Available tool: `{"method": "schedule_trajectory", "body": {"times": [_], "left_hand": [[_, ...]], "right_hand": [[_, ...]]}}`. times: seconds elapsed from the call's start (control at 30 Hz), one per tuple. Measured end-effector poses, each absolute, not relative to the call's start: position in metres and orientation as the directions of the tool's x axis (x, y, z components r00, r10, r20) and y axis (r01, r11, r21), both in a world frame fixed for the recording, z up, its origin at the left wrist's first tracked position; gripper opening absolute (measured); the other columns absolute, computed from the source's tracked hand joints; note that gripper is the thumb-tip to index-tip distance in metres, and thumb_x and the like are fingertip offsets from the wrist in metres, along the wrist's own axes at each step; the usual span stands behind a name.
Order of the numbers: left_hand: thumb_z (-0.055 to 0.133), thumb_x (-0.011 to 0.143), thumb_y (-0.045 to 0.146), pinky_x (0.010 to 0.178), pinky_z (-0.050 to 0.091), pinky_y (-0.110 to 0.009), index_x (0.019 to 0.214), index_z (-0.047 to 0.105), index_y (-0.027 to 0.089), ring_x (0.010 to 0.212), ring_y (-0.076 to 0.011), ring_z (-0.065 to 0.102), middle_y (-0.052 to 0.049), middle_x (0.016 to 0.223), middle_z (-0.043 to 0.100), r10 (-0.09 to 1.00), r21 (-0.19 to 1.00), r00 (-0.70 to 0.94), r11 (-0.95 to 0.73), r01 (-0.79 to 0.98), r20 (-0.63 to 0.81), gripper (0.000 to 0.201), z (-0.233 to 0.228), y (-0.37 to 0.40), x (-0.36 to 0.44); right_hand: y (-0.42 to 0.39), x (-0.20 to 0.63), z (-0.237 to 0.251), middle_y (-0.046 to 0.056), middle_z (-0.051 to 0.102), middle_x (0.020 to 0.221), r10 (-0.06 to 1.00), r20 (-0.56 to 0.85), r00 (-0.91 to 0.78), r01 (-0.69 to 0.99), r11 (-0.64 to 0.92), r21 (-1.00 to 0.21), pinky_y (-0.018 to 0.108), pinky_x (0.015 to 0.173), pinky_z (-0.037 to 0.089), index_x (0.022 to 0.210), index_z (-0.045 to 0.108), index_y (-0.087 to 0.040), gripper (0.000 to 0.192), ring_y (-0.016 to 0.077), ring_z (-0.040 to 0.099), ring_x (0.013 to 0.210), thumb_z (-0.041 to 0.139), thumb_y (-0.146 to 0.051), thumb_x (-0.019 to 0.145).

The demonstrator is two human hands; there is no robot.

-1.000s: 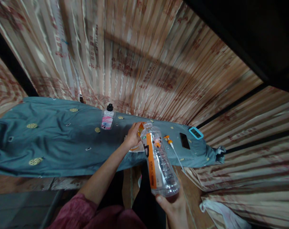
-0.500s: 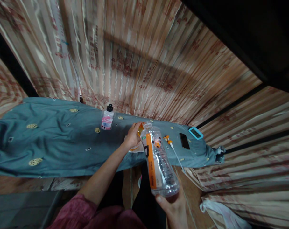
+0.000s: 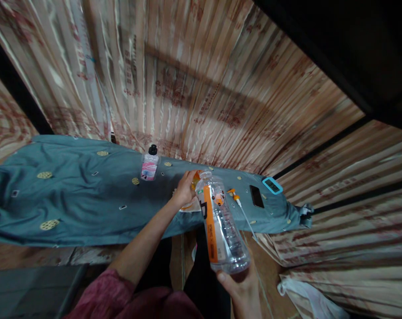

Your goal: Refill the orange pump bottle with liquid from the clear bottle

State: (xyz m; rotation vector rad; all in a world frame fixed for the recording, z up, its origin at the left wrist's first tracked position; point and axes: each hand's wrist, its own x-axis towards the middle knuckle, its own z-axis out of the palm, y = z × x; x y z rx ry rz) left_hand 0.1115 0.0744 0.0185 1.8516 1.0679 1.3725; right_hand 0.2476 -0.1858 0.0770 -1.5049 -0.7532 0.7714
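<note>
A large clear plastic bottle (image 3: 225, 228) with an orange-and-white label is tilted, its uncapped neck pointing away from me. My right hand (image 3: 242, 285) grips it around the base. At the neck, my left hand (image 3: 185, 190) is closed on an orange see-through thing (image 3: 196, 179), mostly hidden by the fingers and the bottle. Whether that thing touches the bottle's mouth I cannot tell. To the right of the bottle lies an orange pump top (image 3: 234, 195) with a long pale tube. Under my left hand, a pale flat item with orange on it (image 3: 191, 206) partly shows on the cloth.
A teal patterned cloth (image 3: 84, 199) covers the long table. On it stands a small clear bottle with black cap and pink label (image 3: 149, 167). Further right lie a dark phone (image 3: 257, 196) and a blue-framed digital clock (image 3: 272, 185). A striped curtain (image 3: 187, 88) hangs behind.
</note>
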Motion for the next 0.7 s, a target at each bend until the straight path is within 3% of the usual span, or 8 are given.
{"method": "schedule_trajectory", "body": {"times": [0.7], "left_hand": [[0.070,0.063,0.007,0.103,0.053,-0.042,0.131,0.059,0.020,0.111,-0.0268,0.064,-0.007,0.121,0.063,0.874,0.839,0.141,-0.486,0.245,0.465,0.070,0.0165,0.0759,0.1116]], "right_hand": [[-0.1859,0.2497,0.0798,0.009,0.078,0.111,0.837,-0.009,0.547,0.100,-0.077,-0.992,0.036,0.086,0.058,0.127,0.061,-0.019,0.083,0.0289,0.075,0.098,0.093,-0.042,0.053]]}}
